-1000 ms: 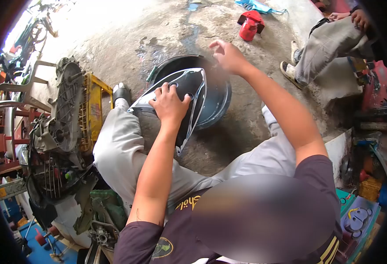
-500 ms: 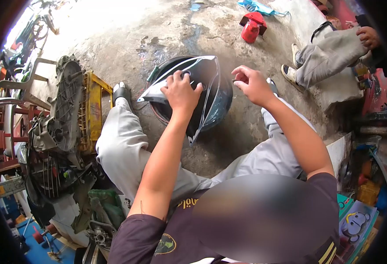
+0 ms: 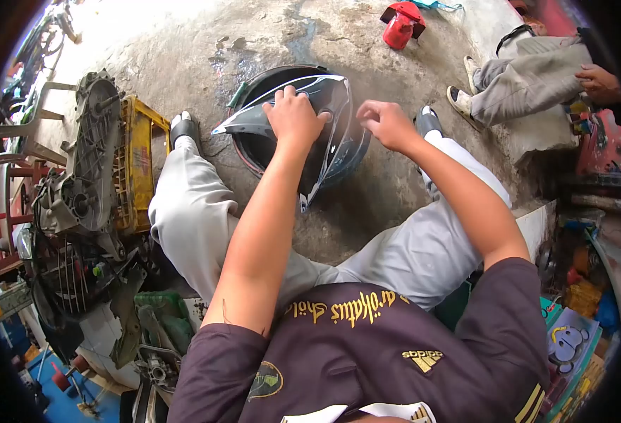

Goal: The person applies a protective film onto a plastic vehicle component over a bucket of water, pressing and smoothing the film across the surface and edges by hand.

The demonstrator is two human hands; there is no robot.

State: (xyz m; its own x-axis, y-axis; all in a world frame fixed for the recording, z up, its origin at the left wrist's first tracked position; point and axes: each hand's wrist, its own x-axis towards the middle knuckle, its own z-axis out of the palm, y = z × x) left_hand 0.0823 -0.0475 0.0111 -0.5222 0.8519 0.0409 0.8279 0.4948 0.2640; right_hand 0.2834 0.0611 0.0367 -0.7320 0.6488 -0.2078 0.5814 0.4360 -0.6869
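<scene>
A glossy dark part with pointed ends and a clear rim (image 3: 315, 185), resembling a motorcycle headlight, rests across a round dark tub (image 3: 248, 161). My left hand (image 3: 295, 118) lies over its upper middle, fingers curled onto it and holding it. Just right of the part's clear rim, my right hand (image 3: 389, 127) hovers with bent fingers drawn together. Any small thing between those fingertips is too blurred to make out. The inside of the tub is mostly covered by the part.
A yellow crate (image 3: 139, 166) and a grey engine casing (image 3: 92, 151) stand at left. On the concrete floor ahead lies a red plastic piece (image 3: 399, 29). Another person's legs (image 3: 529, 88) are at upper right. A toolbox-like green case (image 3: 571, 352) sits at lower right.
The view has tilted, so the tub and part appear higher. My right hand has come closer to the part's rim, its fingers more closed. My left hand stays on the part.
</scene>
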